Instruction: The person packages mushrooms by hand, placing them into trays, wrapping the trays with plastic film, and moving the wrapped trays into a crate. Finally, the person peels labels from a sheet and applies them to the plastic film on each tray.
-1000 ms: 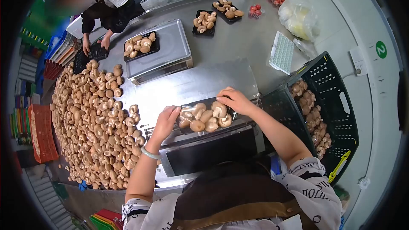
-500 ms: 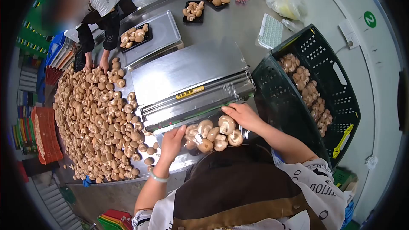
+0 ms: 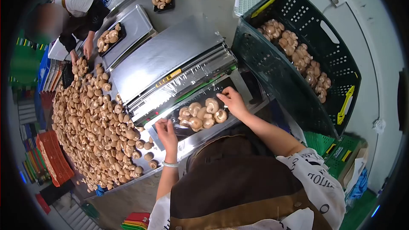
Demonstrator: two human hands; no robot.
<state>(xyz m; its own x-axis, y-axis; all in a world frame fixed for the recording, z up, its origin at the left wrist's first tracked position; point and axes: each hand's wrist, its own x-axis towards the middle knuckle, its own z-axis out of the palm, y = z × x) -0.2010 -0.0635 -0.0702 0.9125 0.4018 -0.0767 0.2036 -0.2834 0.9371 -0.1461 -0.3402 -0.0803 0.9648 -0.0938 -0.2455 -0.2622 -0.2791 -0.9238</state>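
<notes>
A black tray of brown mushrooms lies in front of me under clear cling film, at the near side of a metal film-wrapping machine. My left hand is at the left end of the tray, its fingers closed on the film's edge. At the right end, my right hand has thumb and fingers pinched together on the film. The thin film itself is hard to make out at the fingertips.
Loose mushrooms are heaped on the left. A dark green crate with wrapped mushroom packs stands right. At the back left a co-worker's hands touch mushrooms. Filled trays sit beyond the machine, near a scale.
The view has turned and shifted. The mushroom tray lies flatter and farther from my body, and both hands have moved out toward its ends. The co-worker's hands now gather mushrooms.
</notes>
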